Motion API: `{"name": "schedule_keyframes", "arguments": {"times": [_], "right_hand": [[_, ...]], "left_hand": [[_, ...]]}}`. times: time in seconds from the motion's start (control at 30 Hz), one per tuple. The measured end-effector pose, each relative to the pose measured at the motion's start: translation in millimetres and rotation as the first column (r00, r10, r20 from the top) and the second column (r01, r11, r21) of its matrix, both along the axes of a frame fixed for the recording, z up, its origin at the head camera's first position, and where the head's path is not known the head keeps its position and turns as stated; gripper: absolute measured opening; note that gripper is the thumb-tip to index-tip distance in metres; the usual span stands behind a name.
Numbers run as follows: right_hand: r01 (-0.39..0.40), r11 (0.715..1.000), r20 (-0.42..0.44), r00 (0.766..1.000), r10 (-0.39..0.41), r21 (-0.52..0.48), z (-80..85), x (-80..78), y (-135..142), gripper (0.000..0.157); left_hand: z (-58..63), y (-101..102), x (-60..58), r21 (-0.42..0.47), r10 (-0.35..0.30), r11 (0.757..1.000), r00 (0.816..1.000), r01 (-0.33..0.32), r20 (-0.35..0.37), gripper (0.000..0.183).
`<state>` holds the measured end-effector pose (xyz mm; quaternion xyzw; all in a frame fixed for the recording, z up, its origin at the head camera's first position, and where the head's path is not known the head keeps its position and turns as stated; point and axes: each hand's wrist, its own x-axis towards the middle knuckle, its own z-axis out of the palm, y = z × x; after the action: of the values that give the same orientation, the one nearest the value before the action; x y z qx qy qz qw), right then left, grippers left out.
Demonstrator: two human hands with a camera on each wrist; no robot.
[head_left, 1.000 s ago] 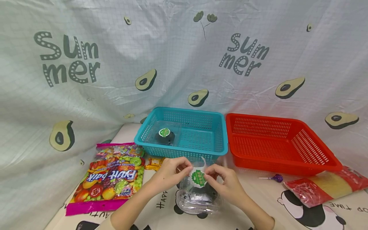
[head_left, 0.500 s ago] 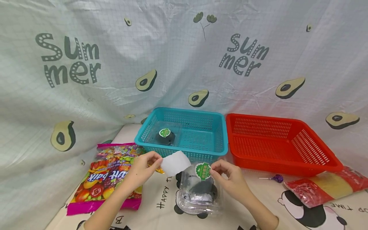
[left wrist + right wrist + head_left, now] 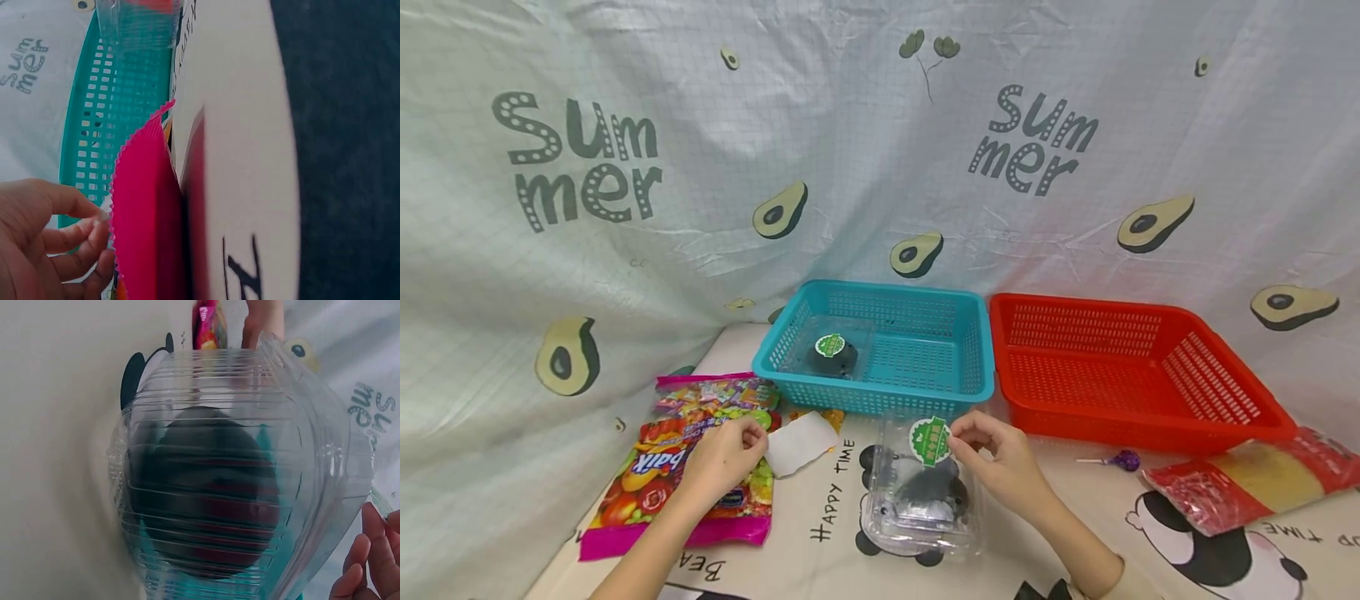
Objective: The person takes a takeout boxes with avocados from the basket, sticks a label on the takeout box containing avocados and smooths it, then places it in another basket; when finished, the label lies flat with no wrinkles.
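My left hand point(image 3: 727, 454) pinches a torn piece of white paper point(image 3: 802, 443) by its left edge, above the fruit candy bag point(image 3: 643, 483). My right hand point(image 3: 1000, 457) pinches the right edge of a green-and-white round sticker point(image 3: 929, 441) between thumb and forefinger. The sticker overlaps the far part of a clear plastic clamshell box point(image 3: 925, 533) in the head view. Inside that box lies a dark, rounded object point(image 3: 206, 494), seen large through the ribbed wall in the right wrist view. In the left wrist view my left hand point(image 3: 56, 240) is beside the bag's pink edge point(image 3: 140, 206).
Behind the box stands a blue basket point(image 3: 917, 400) holding another clear box point(image 3: 857, 333) with a similar sticker. A red basket point(image 3: 1120, 429) adjoins it. To the right lie a lollipop point(image 3: 1125, 461) and a red-and-yellow packet point(image 3: 1262, 483). An orange wrapper point(image 3: 831, 419) shows behind the paper.
My left hand has pulled the white paper away from the sticker and carried it left over the candy bag. My right hand has risen slightly with the sticker. The clear box stays put.
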<state>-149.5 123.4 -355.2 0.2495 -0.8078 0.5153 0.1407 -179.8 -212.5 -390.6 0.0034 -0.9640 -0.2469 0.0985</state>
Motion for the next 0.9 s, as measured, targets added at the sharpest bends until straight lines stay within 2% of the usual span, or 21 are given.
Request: {"name": "schedule_keyframes", "arguments": {"times": [0.2,0.3,0.4,0.47,0.6,0.7,0.77,0.9], "right_hand": [[0.005,1.000,0.065,0.998,-0.005,-0.005,-2.8,-4.3,2.1,0.006],[0.008,1.000,0.095,0.995,-0.008,0.003,-3.3,-5.4,2.9,0.001],[0.015,1.000,0.115,0.993,-0.016,0.015,-3.3,-5.6,2.9,0.005],[0.023,1.000,0.122,0.992,-0.025,0.017,-3.5,-4.9,2.8,0.007],[0.033,0.999,0.131,0.991,-0.036,0.021,-3.9,-2.9,2.0,0.005],[0.028,0.999,0.131,0.991,-0.030,0.020,-5.4,-2.6,1.7,0.004],[0.025,1.000,0.120,0.992,-0.027,0.019,-13.6,-7.5,3.0,0.004],[0.005,1.000,0.084,0.996,-0.007,0.015,-31.7,-18.8,5.7,0.004]], "left_hand": [[-0.2,-0.6,-2.0,-0.068,-0.006,0.998,1.000,0.005,-0.009,0.017],[4.7,4.4,-3.2,-0.112,-0.014,0.994,0.998,0.007,-0.061,0.021],[11.9,15.3,-4.6,-0.143,-0.024,0.990,0.992,0.006,-0.125,0.018],[17.5,27.2,-4.5,-0.144,-0.055,0.989,0.986,0.032,-0.156,0.017],[26.7,58.6,-0.1,-0.107,-0.151,0.986,0.969,0.132,-0.197,0.012],[29.2,83.3,3.7,-0.061,-0.252,0.968,0.948,0.245,-0.195,0.011],[28.1,97.7,4.8,-0.020,-0.334,0.941,0.923,0.337,-0.189,0.013],[25.6,119.6,5.1,0.114,-0.466,0.866,0.868,0.487,-0.171,0.019]]}}
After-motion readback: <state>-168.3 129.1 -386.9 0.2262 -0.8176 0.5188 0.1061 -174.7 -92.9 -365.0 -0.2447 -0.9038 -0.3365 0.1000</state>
